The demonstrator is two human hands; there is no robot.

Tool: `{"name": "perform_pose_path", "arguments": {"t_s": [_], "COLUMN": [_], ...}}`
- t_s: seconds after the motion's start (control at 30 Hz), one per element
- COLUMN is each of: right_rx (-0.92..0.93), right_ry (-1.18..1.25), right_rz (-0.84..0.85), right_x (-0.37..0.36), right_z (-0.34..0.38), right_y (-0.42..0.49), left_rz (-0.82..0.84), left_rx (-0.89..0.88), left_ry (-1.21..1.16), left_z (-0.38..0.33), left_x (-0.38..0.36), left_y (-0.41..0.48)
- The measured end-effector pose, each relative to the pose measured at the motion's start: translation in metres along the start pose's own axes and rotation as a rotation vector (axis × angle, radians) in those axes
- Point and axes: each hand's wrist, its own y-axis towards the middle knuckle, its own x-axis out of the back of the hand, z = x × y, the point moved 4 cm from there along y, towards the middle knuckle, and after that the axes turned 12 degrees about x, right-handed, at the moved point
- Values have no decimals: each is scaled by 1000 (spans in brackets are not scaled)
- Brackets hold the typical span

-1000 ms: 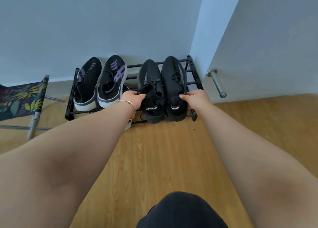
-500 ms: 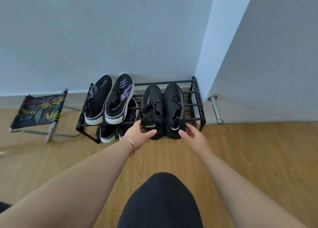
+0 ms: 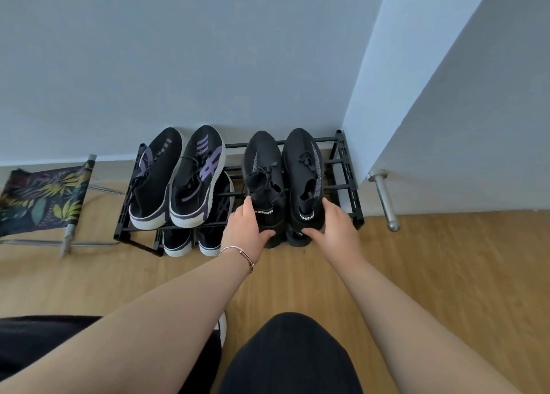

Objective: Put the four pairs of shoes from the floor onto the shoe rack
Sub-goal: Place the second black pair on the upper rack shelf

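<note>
Shoes fill much of the black metal two-tier shoe rack (image 3: 346,167) standing against the pale wall. At far left, beside the rack, sits a folding stool with a dark leaf-print fabric seat (image 3: 41,197). On the rack's top tier, left side, lies a pair of black sneakers with purple stripes and white soles (image 3: 178,176), toes toward the wall. Under them on the lower tier sits another dark pair with white heels (image 3: 190,242), mostly hidden. Next comes the left hand (image 3: 247,230), a thin metal bracelet (image 3: 238,252) on its wrist, fingers and thumb closed around the heel of the left shoe of a pair of black knit sock-style sneakers (image 3: 282,176). That pair rests on the top tier's right side, heels overhanging the front bar. The right hand (image 3: 333,230) likewise clasps the heel of the right shoe, thumb beneath, fingers along its outer side. A metal door handle (image 3: 384,200) projects from the door at right.
</note>
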Motion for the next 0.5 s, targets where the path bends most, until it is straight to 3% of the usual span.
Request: {"name": "perform_pose_path", "arguments": {"t_s": [0.5], "right_rx": [11], "right_ry": [-170], "right_rz": [30], "right_x": [7], "right_z": [15], "right_y": [35], "left_rz": [13], "left_rx": [-51], "left_ry": [-55], "left_z": [-5], "left_x": [11], "left_y": [38]}}
